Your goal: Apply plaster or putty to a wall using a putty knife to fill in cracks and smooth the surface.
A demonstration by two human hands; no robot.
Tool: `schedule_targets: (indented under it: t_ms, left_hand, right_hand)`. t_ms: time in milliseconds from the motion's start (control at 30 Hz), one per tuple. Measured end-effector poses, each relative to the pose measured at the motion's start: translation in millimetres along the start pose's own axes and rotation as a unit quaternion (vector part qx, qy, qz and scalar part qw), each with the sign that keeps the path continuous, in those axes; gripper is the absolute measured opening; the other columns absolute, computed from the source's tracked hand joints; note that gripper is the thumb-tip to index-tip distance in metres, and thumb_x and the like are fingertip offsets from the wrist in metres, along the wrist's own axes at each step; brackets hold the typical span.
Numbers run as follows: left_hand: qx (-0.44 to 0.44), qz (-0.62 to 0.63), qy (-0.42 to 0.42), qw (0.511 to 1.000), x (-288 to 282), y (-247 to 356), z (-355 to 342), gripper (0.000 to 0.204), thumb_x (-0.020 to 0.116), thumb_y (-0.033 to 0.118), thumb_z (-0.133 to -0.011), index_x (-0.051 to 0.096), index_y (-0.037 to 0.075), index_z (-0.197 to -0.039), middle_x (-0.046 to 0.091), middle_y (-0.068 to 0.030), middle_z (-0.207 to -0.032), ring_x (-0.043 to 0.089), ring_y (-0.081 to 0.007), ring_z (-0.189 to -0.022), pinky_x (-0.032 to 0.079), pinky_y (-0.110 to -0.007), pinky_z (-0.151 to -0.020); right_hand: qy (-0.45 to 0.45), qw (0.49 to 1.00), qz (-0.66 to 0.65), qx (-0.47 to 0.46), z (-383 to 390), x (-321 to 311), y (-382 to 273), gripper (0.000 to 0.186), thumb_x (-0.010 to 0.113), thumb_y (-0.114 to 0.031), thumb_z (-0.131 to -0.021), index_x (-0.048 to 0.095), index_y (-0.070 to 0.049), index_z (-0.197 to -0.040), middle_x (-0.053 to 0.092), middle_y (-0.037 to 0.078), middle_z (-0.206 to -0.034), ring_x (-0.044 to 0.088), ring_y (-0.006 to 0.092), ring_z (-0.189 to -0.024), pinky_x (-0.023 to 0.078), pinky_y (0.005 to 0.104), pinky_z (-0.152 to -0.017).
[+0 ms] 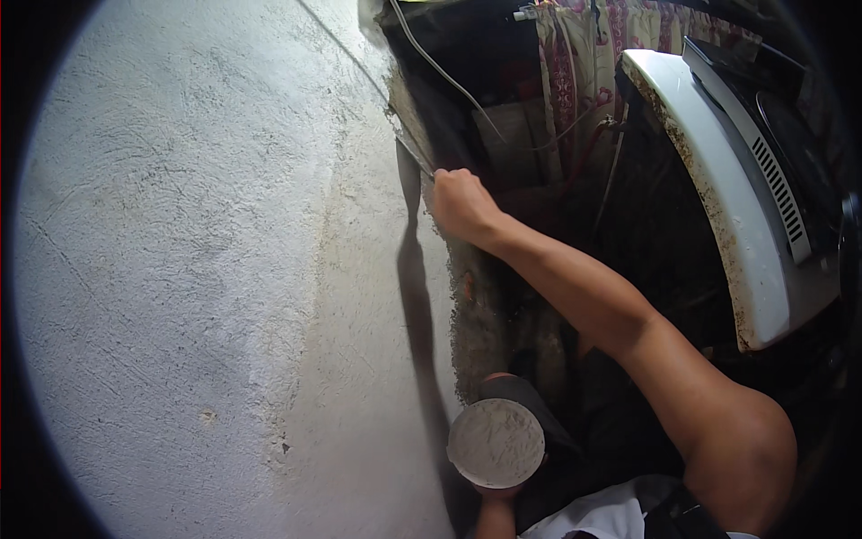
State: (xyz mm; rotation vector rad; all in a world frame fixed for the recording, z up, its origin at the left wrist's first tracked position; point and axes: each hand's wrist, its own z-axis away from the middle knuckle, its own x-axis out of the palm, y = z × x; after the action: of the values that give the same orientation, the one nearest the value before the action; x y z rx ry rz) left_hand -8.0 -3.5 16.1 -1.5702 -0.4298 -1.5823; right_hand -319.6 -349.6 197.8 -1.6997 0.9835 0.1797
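Note:
My right hand [465, 207] is closed on a trowel [415, 151], seen edge-on as a thin dark strip. Its blade lies at the right edge of the plastered wall [368, 269], where fresh grey-white plaster borders a rough, darker strip [473, 305]. Low in the view, my left hand [499, 492] grips a round container from below, its fingers mostly hidden. Smooth-topped grey wet plaster [496, 442] fills this container up to the rim. The container is near the wall, close to my knee.
To the right, a white tabletop with a rusty edge [718, 216] carries a black and silver appliance [781, 171]. A patterned curtain [611, 54] hangs at the back. A pale cable [440, 67] dangles near the wall's upper corner. The space below the table is dark.

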Motion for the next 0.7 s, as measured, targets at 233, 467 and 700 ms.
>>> schedule_targets:
  t_ms: [233,467,700]
  left_hand:
    - [0.004,-0.106,0.043,0.993,-23.3,19.4,9.5,0.099,0.041,0.085,-0.096,0.021,0.024,-0.172,0.026,-0.0086,-0.176,0.023,-0.0408,-0.162,0.022,-0.077,-0.122]
    - [-0.034,-0.037,-0.004,0.999,-15.3,12.3,6.9,0.1,0.05,0.082,-0.094,0.026,0.022,-0.17,0.031,-0.007,-0.175,0.026,-0.0348,-0.162,0.02,-0.063,-0.13]
    - [0.003,-0.156,0.097,0.983,-6.3,7.3,5.1,0.096,0.032,0.086,-0.097,0.029,0.024,-0.17,0.029,-0.0088,-0.175,0.025,-0.0428,-0.161,0.022,-0.08,-0.12]
  right_hand:
    - [0.067,0.997,0.037,0.023,-38.3,-4.2,-24.3,0.02,0.06,-0.003,-0.09,0.075,0.01,-0.088,0.075,0.033,-0.095,0.076,0.048,-0.094,0.063,0.0517,-0.081]
    - [0.068,0.996,0.057,0.0,4.2,22.4,-1.3,0.017,0.056,-0.009,-0.097,0.066,0.004,-0.104,0.077,0.027,-0.102,0.076,0.0469,-0.093,0.061,0.0526,-0.084]
    - [0.078,0.873,-0.401,0.265,-25.6,8.6,48.5,0.036,0.05,-0.032,-0.111,0.063,-0.002,-0.095,0.063,0.011,-0.073,0.058,0.0245,-0.055,0.043,0.0412,-0.051]
